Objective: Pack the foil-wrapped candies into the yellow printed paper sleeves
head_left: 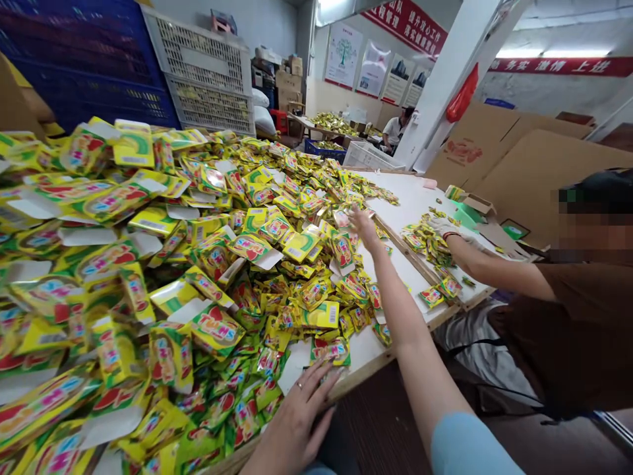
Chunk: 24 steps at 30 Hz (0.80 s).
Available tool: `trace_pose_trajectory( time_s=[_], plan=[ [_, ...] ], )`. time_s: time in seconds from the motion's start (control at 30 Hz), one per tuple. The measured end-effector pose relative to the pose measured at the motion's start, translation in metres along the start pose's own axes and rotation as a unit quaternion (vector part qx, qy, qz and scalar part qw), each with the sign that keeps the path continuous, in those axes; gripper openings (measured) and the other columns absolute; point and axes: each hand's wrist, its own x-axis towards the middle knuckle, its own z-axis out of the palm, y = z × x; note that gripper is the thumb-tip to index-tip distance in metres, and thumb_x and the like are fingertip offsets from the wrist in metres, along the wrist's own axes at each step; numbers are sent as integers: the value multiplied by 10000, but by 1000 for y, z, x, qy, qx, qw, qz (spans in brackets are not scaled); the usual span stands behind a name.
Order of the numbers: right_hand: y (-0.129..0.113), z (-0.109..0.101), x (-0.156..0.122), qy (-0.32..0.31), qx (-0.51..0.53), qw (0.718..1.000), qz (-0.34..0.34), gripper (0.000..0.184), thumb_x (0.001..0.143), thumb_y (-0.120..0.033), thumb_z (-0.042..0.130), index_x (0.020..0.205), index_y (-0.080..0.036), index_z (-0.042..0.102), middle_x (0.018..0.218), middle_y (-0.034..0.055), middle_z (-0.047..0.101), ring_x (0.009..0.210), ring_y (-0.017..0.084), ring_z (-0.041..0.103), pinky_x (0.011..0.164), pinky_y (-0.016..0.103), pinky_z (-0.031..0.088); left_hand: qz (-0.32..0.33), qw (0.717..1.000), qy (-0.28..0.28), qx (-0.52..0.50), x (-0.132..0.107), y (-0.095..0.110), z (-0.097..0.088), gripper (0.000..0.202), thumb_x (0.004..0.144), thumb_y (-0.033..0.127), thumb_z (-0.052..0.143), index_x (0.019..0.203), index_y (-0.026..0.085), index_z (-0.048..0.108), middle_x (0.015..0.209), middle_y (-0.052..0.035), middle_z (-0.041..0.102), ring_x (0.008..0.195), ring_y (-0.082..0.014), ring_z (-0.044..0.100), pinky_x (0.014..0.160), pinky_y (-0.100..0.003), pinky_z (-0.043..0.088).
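Observation:
My left hand (299, 412) lies at the front edge of the table, fingers stretched out. Its fingertips reach the lower side of a small yellow-and-green box (332, 349) with a fruit print; whether they press on it I cannot tell. My right hand (363, 227) is stretched forward over the far right side of the heap, fingers apart and slightly blurred, nothing visible in them. Around both hands spreads a big heap of small printed boxes (257, 247), many with white end flaps standing open. Green-and-yellow candy sachets (247, 412) lie among them near my left hand.
A wooden strip (410, 254) divides the white table (403, 194). Beyond it, a co-worker's gloved hand (445, 227) touches a pile of sachets (428, 241). Blue crates (93, 59) and white crates (205, 63) stand behind the heap; large cartons (548, 158) stand at right.

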Motion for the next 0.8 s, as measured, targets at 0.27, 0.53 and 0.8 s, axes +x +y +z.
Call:
trace_pose_trajectory(
  time_s=[0.27,0.53,0.8],
  plan=[
    [40,-125,-119,91,-146,981,90,338,967,-384,602,1215,-154,606,1180,89,650,990,207,664,845,406,574,-9,997,15,-74,5,-3,0,567,936,185,539,1475,291,400,1421,-66,585,1302,-220,572,1117,-417,474],
    [65,-59,-109,96,-186,971,116,347,971,-362,597,1268,-184,586,1310,101,589,1121,239,614,949,465,531,-2,996,45,-72,7,-5,-6,542,940,190,533,1456,305,415,1372,-59,630,1238,-219,626,1034,-406,547],
    [26,43,-51,39,-95,992,70,339,972,-356,598,1263,-183,588,1295,99,595,1100,233,622,930,452,543,19,997,15,-67,4,-14,-3,555,951,192,523,1477,292,379,1395,-85,609,1266,-214,604,1053,-352,531]
  ],
)
